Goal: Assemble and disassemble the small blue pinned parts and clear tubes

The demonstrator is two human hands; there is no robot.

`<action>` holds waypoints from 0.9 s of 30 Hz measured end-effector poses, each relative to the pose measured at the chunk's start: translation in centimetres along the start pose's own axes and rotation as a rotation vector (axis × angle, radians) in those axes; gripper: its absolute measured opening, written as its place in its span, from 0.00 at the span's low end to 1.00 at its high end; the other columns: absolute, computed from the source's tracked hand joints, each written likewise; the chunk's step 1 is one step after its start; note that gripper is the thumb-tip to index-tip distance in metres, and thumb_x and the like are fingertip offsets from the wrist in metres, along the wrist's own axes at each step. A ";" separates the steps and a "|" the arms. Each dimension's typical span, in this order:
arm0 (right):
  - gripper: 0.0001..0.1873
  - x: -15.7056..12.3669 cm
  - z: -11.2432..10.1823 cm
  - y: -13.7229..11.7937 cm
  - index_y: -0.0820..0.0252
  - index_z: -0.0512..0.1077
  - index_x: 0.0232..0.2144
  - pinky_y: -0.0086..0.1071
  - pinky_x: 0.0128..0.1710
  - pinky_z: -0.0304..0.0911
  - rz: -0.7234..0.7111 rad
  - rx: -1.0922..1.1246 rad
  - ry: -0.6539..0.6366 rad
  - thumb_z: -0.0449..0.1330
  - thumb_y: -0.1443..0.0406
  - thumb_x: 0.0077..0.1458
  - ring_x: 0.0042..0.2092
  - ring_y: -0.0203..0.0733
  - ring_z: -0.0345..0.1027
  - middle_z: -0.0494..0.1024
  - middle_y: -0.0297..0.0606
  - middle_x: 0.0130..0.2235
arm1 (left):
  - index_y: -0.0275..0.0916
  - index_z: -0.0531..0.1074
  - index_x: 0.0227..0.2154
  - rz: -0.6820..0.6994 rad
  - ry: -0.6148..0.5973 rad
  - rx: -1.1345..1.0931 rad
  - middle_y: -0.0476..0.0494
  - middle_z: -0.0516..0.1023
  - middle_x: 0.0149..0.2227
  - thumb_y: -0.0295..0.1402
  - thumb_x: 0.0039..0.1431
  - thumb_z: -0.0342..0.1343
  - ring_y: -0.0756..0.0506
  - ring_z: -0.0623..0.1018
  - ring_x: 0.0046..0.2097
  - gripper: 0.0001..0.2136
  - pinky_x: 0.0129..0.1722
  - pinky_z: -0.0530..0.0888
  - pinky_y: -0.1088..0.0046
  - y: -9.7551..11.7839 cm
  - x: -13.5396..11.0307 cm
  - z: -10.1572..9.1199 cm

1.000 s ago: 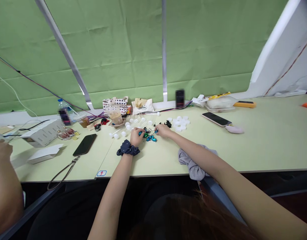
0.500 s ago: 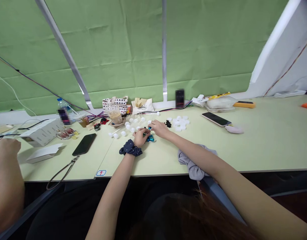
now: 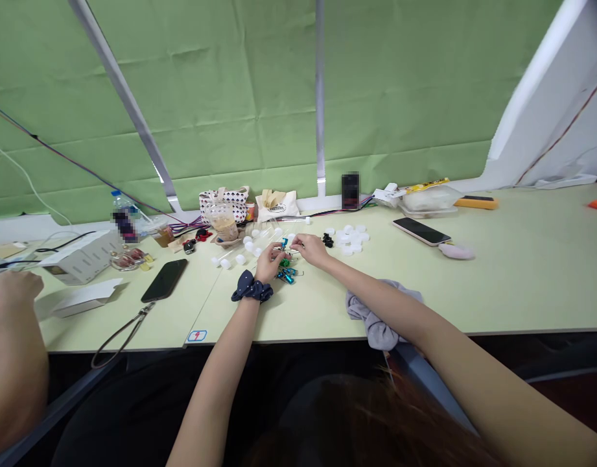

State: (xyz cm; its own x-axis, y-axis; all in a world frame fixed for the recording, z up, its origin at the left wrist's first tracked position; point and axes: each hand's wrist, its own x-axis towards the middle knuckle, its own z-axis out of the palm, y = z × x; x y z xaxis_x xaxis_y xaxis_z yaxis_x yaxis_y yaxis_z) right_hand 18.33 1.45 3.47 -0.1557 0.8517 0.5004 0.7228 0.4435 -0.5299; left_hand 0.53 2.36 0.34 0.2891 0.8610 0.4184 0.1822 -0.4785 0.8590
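Observation:
My left hand [image 3: 269, 262], with a dark dotted scrunchie [image 3: 252, 288] on its wrist, is closed on a small shiny blue piece [image 3: 284, 242] that sticks up from its fingertips. Close to it on the right, my right hand [image 3: 310, 250] is pinched; whatever lies between its fingertips is too small to name. Below the hands is a little pile of shiny blue and green pieces [image 3: 287, 274] with thin metal parts. Clear tubes with white caps [image 3: 240, 259] lie left of my left hand. Small black parts [image 3: 328, 240] and loose white caps [image 3: 349, 240] are right of my right hand.
A drink cup [image 3: 224, 227] and patterned bag [image 3: 230, 199] stand behind the tubes. Phones lie left [image 3: 164, 281] and right [image 3: 421, 231]. A grey cloth [image 3: 376, 318] hangs over the front edge under my right forearm. Another person's hand [image 3: 13, 295] is at far left.
My left hand has moved slightly left and down, and the blue piece now stands up from its fingertips. My right hand has shifted slightly right. More of the blue and green pile shows.

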 end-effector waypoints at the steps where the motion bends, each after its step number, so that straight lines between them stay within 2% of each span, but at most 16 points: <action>1: 0.04 0.0 0.1 -0.1 0.58 0.73 0.32 0.27 0.35 0.58 0.011 0.007 -0.016 0.60 0.63 0.57 0.34 0.37 0.70 0.78 0.34 0.30 | 0.38 0.66 0.45 -0.002 -0.003 -0.001 0.43 0.81 0.31 0.41 0.54 0.56 0.44 0.79 0.38 0.17 0.43 0.72 0.65 0.0 0.0 0.0; 4: 0.04 -0.2 0.3 -0.3 0.59 0.71 0.34 0.27 0.36 0.58 -0.013 0.082 -0.072 0.55 0.67 0.60 0.31 0.35 0.69 0.77 0.31 0.25 | 0.37 0.66 0.44 -0.006 -0.006 0.003 0.42 0.81 0.31 0.41 0.54 0.56 0.44 0.79 0.37 0.18 0.40 0.73 0.66 0.1 0.0 0.0; 7: 0.07 -0.2 0.7 -0.2 0.60 0.69 0.37 0.26 0.38 0.59 -0.071 0.181 -0.105 0.52 0.72 0.60 0.32 0.34 0.69 0.77 0.31 0.27 | 0.37 0.67 0.44 -0.010 0.005 0.012 0.41 0.81 0.32 0.41 0.54 0.56 0.44 0.79 0.37 0.17 0.40 0.73 0.66 0.2 0.0 0.0; 10: 0.09 -0.1 1.1 0.0 0.61 0.69 0.38 0.25 0.36 0.60 -0.063 0.200 -0.128 0.51 0.73 0.60 0.32 0.34 0.70 0.77 0.32 0.27 | 0.37 0.68 0.42 -0.014 0.026 0.018 0.42 0.81 0.32 0.41 0.52 0.57 0.44 0.79 0.37 0.17 0.41 0.73 0.66 0.3 0.0 0.0; 17: 0.09 -0.1 1.1 -0.2 0.62 0.70 0.33 0.26 0.36 0.60 -0.029 0.151 -0.131 0.50 0.72 0.61 0.30 0.34 0.70 0.77 0.35 0.26 | 0.40 0.69 0.42 -0.014 0.050 0.062 0.43 0.81 0.32 0.42 0.53 0.57 0.43 0.79 0.38 0.16 0.42 0.71 0.65 0.5 -0.2 0.1; 21: 0.09 -0.3 0.8 -0.4 0.60 0.70 0.34 0.26 0.35 0.60 -0.010 0.127 -0.168 0.51 0.70 0.61 0.30 0.35 0.70 0.77 0.33 0.25 | 0.42 0.70 0.40 -0.001 0.083 0.175 0.45 0.81 0.30 0.39 0.54 0.57 0.42 0.79 0.37 0.12 0.44 0.69 0.63 0.9 -0.3 0.4; 27: 0.09 -0.2 1.1 -0.2 0.60 0.72 0.32 0.26 0.36 0.61 0.061 0.193 -0.240 0.52 0.69 0.60 0.32 0.36 0.72 0.78 0.33 0.23 | 0.42 0.69 0.40 0.085 0.118 0.520 0.43 0.80 0.31 0.32 0.58 0.51 0.41 0.77 0.38 0.08 0.52 0.58 0.55 1.0 -0.3 0.7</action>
State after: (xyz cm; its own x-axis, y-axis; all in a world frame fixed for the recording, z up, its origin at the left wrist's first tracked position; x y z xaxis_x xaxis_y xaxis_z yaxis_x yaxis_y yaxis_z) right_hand 17.53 1.49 2.72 -0.2875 0.9097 0.2997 0.5984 0.4149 -0.6854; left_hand 1.33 1.48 0.90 0.2209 0.8146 0.5363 0.6128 -0.5438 0.5734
